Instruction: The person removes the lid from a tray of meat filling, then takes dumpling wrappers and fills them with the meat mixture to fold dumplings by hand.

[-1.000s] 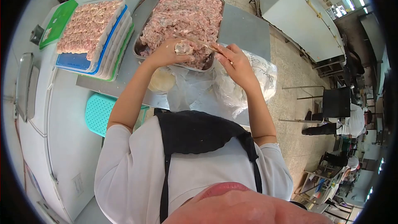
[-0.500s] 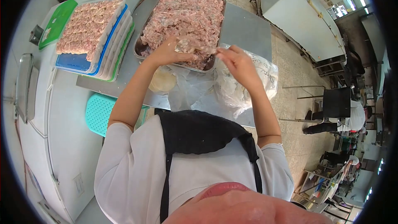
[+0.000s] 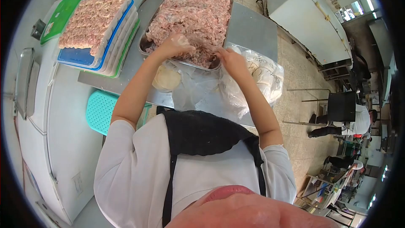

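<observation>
A deep metal tray [image 3: 141, 47] is heaped with pink ground meat [image 3: 194, 12]. At its near left side my left hand [image 3: 172, 46] is curled closed, with a pale, meat-smeared dumpling wrapper [image 3: 182, 40] at its fingers. My right hand [image 3: 233, 62] is pinched together at the tray's near right corner; what it grips reaches toward the meat and is too blurred to name. Round, pale dumpling wrappers [image 3: 167, 79] lie in a stack below my left hand. Beside my right forearm rests a clear plastic bag [image 3: 270, 76] holding more pale rounds, with handwriting on it.
Stacked plastic containers [image 3: 114, 50] stand at the left, rows of filled dumplings [image 3: 93, 21] in the top one. A green lid [image 3: 61, 19] leans behind them. A turquoise perforated stool [image 3: 100, 113] is below the metal table [image 3: 253, 25]. Another person [image 3: 360, 120] is off to the right.
My left hand has turned over and closed; the meat that showed in it is now mostly hidden. My right hand has shifted slightly left, and its forearm has swung inward.
</observation>
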Demonstrator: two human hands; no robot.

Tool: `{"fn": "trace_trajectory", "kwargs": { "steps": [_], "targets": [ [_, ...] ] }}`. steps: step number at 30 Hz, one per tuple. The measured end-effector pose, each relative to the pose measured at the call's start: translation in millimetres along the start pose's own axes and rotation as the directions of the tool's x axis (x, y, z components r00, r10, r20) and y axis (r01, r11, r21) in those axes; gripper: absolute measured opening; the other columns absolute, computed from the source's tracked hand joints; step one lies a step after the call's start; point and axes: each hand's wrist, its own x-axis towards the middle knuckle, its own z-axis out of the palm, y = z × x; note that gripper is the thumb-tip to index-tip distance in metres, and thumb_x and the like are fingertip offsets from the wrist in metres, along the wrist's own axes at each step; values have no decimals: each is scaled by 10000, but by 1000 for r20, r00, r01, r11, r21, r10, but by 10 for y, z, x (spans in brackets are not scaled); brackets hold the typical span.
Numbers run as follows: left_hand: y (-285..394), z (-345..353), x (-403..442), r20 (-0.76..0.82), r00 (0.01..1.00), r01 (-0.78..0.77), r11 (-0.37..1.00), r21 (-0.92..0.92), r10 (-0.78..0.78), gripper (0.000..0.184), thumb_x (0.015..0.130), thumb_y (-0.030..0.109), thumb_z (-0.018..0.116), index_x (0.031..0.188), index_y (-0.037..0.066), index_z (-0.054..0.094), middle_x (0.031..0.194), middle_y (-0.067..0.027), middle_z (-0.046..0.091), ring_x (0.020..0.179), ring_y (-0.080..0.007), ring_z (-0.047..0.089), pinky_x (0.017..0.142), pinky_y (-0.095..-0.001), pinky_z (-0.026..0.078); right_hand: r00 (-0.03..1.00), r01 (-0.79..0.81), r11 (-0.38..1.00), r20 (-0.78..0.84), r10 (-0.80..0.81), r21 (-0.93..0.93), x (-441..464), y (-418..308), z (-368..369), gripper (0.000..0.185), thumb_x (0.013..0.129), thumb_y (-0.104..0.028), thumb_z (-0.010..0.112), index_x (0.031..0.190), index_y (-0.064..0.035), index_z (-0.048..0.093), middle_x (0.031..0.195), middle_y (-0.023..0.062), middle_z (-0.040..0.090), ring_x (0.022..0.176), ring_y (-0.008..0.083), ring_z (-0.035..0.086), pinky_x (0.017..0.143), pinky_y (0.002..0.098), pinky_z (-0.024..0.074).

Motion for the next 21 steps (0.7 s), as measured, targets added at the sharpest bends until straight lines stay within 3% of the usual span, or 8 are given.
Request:
{"fn": "trace_trajectory", "kwargs": {
  "steps": [2, 5, 7, 8, 12, 14, 17, 21],
  "targets": [
    [77, -47, -75, -101, 993, 62, 998, 25, -59, 651, 753, 205, 801, 1328, 62, 529, 1166, -87, 641, 665, -117, 598, 565, -247, 493, 994, -54, 998, 96, 57, -38, -60, 178, -115, 258, 940, -283, 574, 1111, -111, 663, 875, 149, 642, 803, 364, 638, 688, 439, 514],
    [321, -137, -299, 137, 988, 65, 996, 61, -73, 730, 760, 202, 792, 1399, 91, 456, 1128, -76, 654, 756, -138, 622, 664, -291, 519, 974, -133, 990, 178, 141, -53, -235, 179, -446, 287, 949, -292, 556, 1112, -81, 666, 940, 156, 668, 867, 356, 651, 760, 439, 521],
    [406, -103, -401, 17, 919, -390, 899, 198, 395, 610, 761, 215, 793, 1299, 89, 535, 1113, -96, 661, 937, -189, 633, 846, -342, 501, 994, -113, 923, 31, 110, 368, -277, 126, -694, 330, 957, -317, 560, 1124, -59, 678, 1033, 177, 683, 921, 360, 655, 815, 398, 520],
    [466, -76, -449, 10, 917, -392, 898, 200, 398, 610, 761, 215, 793, 1299, 89, 535, 1113, -96, 661, 937, -189, 633, 846, -342, 501, 995, -102, 856, 42, 93, 508, -299, 11, -797, 351, 960, -332, 567, 1117, -41, 687, 1078, 193, 680, 944, 362, 654, 850, 374, 510],
    [622, -32, -567, 95, 926, -372, 841, 394, 365, 451, 730, 192, 812, 1120, 74, 619, 1152, -120, 657, 1095, -237, 595, 985, -359, 431, 979, 152, 830, 34, -201, 537, -236, -296, -675, 326, 948, -312, 592, 1129, -55, 680, 1012, 166, 685, 892, 347, 658, 809, 382, 518],
    [518, -55, -518, 161, 930, -368, 814, 449, 331, 413, 714, 185, 820, 1063, 61, 635, 1160, -121, 657, 1101, -239, 593, 985, -351, 431, 987, 99, 916, 78, -139, 388, -221, -261, -971, 318, 940, -310, 600, 1123, -63, 680, 963, 156, 678, 857, 344, 655, 771, 388, 521],
    [243, -89, -487, -40, 814, -521, 759, 391, 579, 472, 724, 267, 807, 1117, 64, 640, 1038, -130, 677, 981, -258, 639, 878, -355, 481, 995, 90, 968, 11, -95, 235, -282, -480, -1163, 295, 926, -303, 613, 1100, -75, 685, 883, 137, 663, 796, 340, 647, 706, 402, 522],
    [498, -174, -592, 42, 934, -349, 881, 321, 355, 466, 733, 272, 800, 1121, 70, 638, 1067, -132, 678, 999, -258, 633, 900, -352, 471, 988, 154, 972, -56, -146, 175, -265, -687, -975, 268, 923, -285, 617, 1076, -76, 684, 881, 128, 659, 784, 343, 645, 684, 414, 520]
  ]
}}
